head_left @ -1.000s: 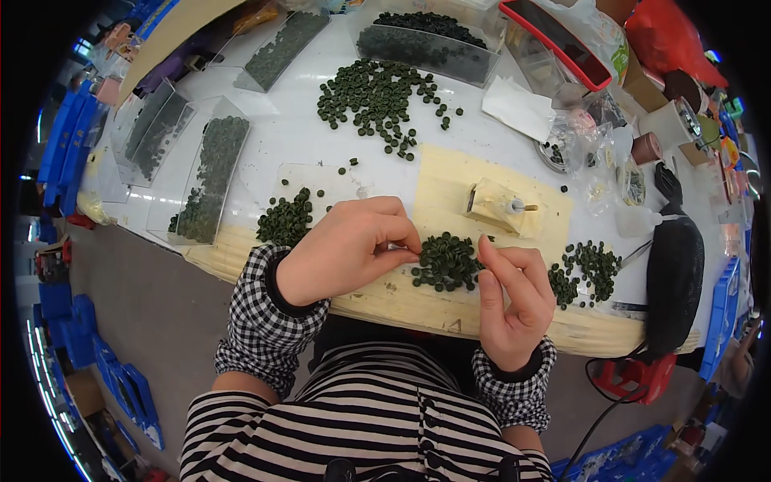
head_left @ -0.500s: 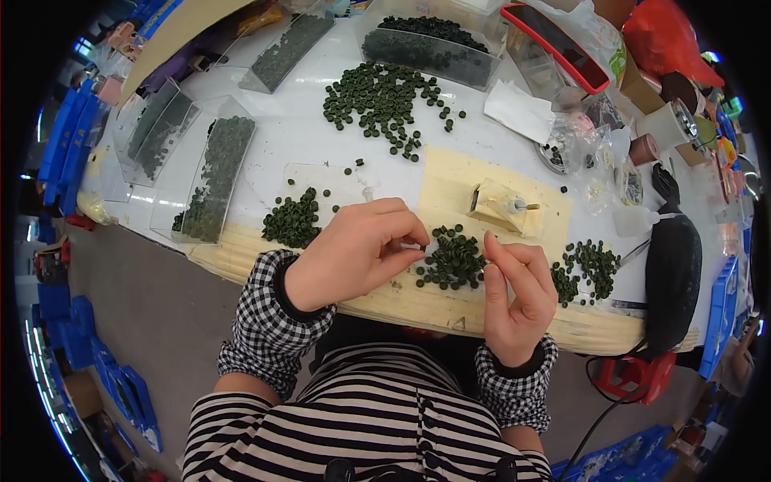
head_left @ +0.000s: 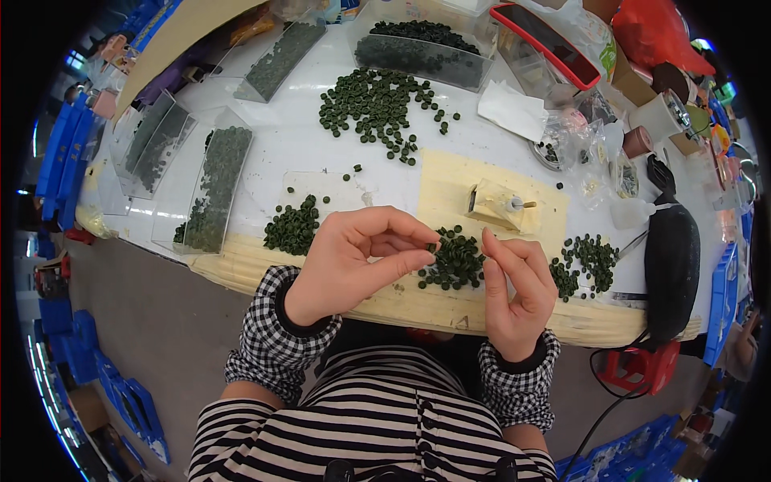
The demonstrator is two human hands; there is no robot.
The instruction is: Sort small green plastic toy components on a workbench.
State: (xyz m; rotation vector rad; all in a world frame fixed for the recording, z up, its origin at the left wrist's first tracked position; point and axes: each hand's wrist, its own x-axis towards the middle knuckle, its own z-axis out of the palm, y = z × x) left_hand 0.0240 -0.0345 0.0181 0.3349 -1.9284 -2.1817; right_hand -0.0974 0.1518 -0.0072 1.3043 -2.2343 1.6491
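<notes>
My left hand (head_left: 361, 261) pinches a small dark green round piece (head_left: 434, 248) between thumb and forefinger. It hovers at the left side of a heap of similar green pieces (head_left: 454, 263) by the table's front edge. My right hand (head_left: 520, 293) is at the right side of that heap, thumb and fingertips drawn together; whatever they hold, if anything, is too small to make out. Beyond the heap, a cream block with a metal peg (head_left: 499, 206) rests on a yellowish sheet (head_left: 442, 177). More green pieces lie in a pile to the left (head_left: 292, 228) and one to the right (head_left: 588, 263).
A large spread of green pieces (head_left: 377, 104) covers the table's middle. Clear bins of pieces (head_left: 217, 185) stand left and at the back. A red-edged phone (head_left: 550, 48), white tissue (head_left: 512, 112), plastic bags (head_left: 590, 157) and a black cloth-like bundle (head_left: 673, 265) occupy the right.
My left hand has turned and shifted slightly right, its thumb and forefinger now at the heap's edge with a green piece showing. My right hand has barely moved. The view has shifted a little.
</notes>
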